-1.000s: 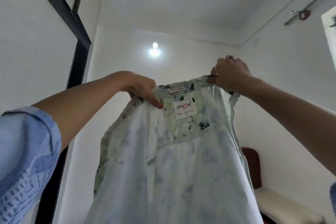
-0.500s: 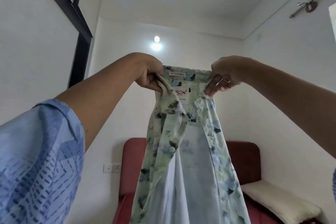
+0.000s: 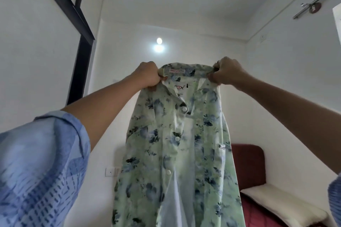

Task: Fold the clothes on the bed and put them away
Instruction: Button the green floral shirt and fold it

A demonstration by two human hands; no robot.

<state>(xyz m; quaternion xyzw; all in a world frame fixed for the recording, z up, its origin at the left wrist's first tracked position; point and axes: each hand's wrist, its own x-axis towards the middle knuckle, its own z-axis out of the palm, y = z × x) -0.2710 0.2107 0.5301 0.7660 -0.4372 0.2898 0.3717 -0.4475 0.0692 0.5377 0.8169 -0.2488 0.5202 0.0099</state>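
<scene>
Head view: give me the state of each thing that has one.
Shirt: held up by the collar, hanging, unbuttoned, not folded.
Left hand: gripping the collar's left end.
Right hand: gripping the collar's right end.
Lamp: on.
Pillow: lying flat by the headboard.

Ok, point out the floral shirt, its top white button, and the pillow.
floral shirt [image 3: 147,145], head view, front panel.
top white button [image 3: 184,109], head view, button's centre.
pillow [image 3: 282,201], head view, top surface.
</scene>
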